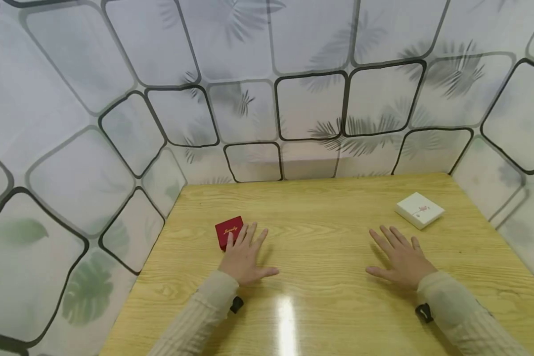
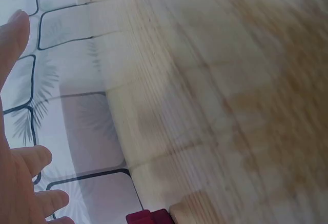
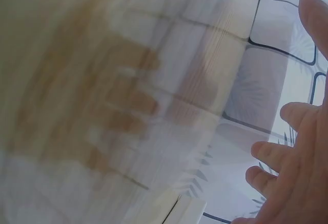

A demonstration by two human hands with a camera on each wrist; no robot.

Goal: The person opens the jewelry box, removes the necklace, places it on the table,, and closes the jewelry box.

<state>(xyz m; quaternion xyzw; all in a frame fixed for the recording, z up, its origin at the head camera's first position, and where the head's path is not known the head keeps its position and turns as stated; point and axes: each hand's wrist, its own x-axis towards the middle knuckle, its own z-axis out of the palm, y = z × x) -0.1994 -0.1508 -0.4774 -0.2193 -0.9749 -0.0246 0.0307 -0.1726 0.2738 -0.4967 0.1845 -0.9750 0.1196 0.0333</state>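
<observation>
My left hand is spread palm down above the table, holding nothing. Its fingers partly cover a small red box with gold lettering that reads "Jewelry"; whether they touch it I cannot tell. The red box also peeks in at the bottom of the left wrist view. To the right, my right hand is likewise spread with straight fingers and holds nothing. Just beyond its fingertips lies a flat white box with a pink print on its lid. A corner of this white box appears low in the right wrist view.
Both boxes lie on a light wood-grain table. A patterned curtain with dark outlines and leaf prints encloses the back and both sides. Light glares off the table's surface near the front.
</observation>
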